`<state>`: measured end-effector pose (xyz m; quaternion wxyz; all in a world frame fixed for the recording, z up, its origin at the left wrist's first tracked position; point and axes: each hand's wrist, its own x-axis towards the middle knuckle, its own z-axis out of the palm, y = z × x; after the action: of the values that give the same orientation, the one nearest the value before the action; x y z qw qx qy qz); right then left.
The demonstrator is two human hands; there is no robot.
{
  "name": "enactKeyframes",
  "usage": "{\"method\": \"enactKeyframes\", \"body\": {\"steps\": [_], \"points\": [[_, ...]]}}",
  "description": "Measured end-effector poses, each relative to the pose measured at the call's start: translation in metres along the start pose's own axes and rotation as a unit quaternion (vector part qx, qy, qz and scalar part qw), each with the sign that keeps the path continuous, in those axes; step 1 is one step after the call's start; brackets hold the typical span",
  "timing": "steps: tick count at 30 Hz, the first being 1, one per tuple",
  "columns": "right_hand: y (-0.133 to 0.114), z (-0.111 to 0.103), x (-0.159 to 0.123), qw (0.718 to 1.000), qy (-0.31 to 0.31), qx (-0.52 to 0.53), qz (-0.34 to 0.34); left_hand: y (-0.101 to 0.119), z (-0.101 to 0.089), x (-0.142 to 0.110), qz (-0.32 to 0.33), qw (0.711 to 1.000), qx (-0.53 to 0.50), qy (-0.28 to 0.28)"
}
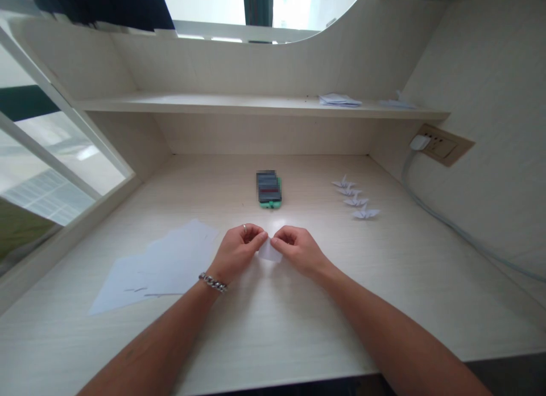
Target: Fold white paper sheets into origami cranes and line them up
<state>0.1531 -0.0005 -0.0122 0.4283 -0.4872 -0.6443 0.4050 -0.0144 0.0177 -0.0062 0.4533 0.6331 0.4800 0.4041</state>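
Observation:
A small piece of white paper (269,252) is pinched between my two hands, just above the middle of the desk. My left hand (239,247), with a ring and a chain bracelet at the wrist, grips its upper left edge between thumb and fingers. On the other side, my right hand (299,247) pinches the upper right edge. The fingers hide the top of the paper, so its folds are hard to make out. Several folded paper cranes (365,213) stand in a row to the right, beyond my right hand.
White paper sheets (170,262) lie on the desk at left. A dark, blurred-out device with a green edge (268,189) lies ahead of my hands. Folded papers (339,100) rest on the shelf (222,106). A cable (452,228) runs from the wall socket (447,145) along the right side.

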Motion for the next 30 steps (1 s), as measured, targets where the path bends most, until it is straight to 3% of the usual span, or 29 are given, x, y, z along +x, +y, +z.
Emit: {"method": "enactKeyframes", "body": {"steps": [4, 10, 18, 22, 30], "points": [[-0.0011, 0.0006, -0.0003, 1.0, -0.006, -0.006, -0.012, 0.0031, 0.0024, -0.0019, 0.016, 1.0, 0.016, -0.012], [0.0039, 0.0001, 0.0017, 0.999, -0.001, 0.047, 0.006, 0.0031, 0.0033, -0.0013, -0.026, 0.994, -0.107, -0.018], [0.0034, 0.0018, 0.0001, 1.0, -0.003, -0.012, -0.018, -0.0009, 0.0027, -0.0004, 0.014, 1.0, 0.015, -0.014], [0.0004, 0.0002, -0.0007, 0.999, -0.008, -0.036, -0.019, -0.0026, 0.0023, -0.0002, 0.009, 1.0, 0.002, 0.012], [0.0011, 0.0014, -0.0002, 1.0, -0.005, -0.018, -0.002, 0.0013, 0.0009, 0.0005, 0.004, 1.0, 0.016, -0.003]]}}
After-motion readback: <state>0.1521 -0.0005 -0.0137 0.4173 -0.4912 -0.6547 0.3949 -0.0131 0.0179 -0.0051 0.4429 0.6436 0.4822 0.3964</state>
